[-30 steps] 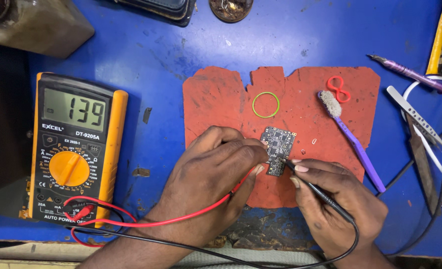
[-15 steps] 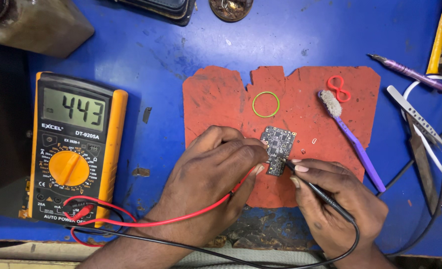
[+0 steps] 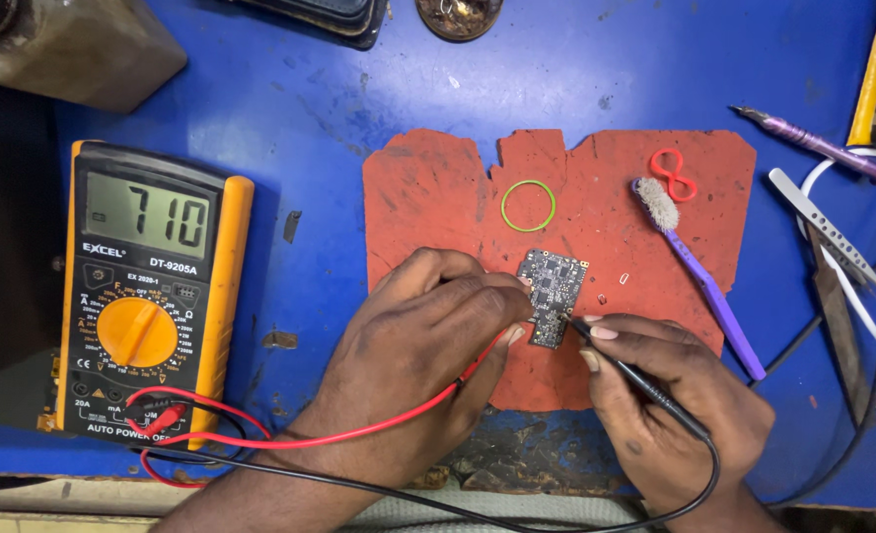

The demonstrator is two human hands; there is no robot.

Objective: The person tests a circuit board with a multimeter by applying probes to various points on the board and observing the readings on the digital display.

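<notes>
Board (image 3: 553,294) lay on the red mat (image 3: 438,188) on the counter. My left hand (image 3: 428,345) pinned the red probe to it; my right hand (image 3: 670,405) gripped the black probe (image 3: 645,380) at its lower edge. Probing step, I judged; steady tips needed next. Meter (image 3: 147,296) sat left.

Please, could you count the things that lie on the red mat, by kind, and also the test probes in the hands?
Circuit board: 1
Rubber bands, one green and one red: 2
Purple toothbrush: 1
Test probes, red lead in the left hand, black probe in the right hand: 2
Total: 6
</notes>
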